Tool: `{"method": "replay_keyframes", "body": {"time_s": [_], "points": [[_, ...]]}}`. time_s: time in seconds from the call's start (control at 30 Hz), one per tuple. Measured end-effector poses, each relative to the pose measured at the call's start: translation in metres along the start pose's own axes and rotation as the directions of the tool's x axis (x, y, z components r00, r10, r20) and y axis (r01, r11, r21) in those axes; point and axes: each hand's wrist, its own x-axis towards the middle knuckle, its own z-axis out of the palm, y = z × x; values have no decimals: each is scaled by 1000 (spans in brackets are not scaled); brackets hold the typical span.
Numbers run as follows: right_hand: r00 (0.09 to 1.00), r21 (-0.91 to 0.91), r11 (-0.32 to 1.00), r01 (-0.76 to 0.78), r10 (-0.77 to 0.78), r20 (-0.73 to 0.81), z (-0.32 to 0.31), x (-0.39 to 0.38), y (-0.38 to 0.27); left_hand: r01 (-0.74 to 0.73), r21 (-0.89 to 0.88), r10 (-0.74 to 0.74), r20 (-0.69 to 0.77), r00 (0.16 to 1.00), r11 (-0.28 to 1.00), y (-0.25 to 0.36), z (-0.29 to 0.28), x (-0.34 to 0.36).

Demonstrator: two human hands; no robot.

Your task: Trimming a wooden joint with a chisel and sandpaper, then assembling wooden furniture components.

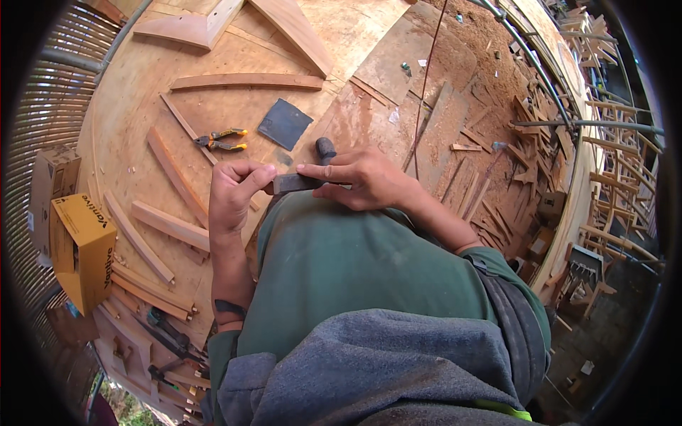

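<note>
In front of my body, both hands are on a dark grey bar-shaped block [295,183]. My left hand [234,188] pinches its left end between thumb and forefinger. From the other side, my right hand [366,177] grips the block, with the fingers over it and the thumb below. Just past the right fingers a dark rounded knob [325,148] sticks up; whether it joins the block I cannot tell. Farther out lie a dark square sheet [285,123] and pliers [224,140] with yellow and black handles, jaws toward the left.
Curved wooden pieces [245,82] lie over the plywood surface [234,42], several near my left arm. A yellow cardboard box [85,248] stands at the left, above some power tools [170,334]. Wood scraps [526,170] heap up at the right beside metal pipes [590,125].
</note>
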Motion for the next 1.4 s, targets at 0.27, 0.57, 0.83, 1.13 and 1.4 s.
{"method": "replay_keyframes", "body": {"time_s": [0.27,0.57,0.83,1.13,1.4], "points": [[997,87,996,17,-11,-78,3,-3,0,2,-105,-18,-149,989,994,12,5,-4],[995,102,992,-68,75,-71,0,1,-3,-31,-13,28,-154,988,999,19,14,-17],[993,77,995,-58,66,-101,0,5,-3,-36,-129,13,-180,984,991,16,13,-20],[988,91,996,-7,21,-151,4,8,1,-40,-145,19,-148,989,989,18,17,-24],[969,127,992,7,25,-246,5,15,-6,-59,-100,45,-139,989,993,28,21,-27]]}}
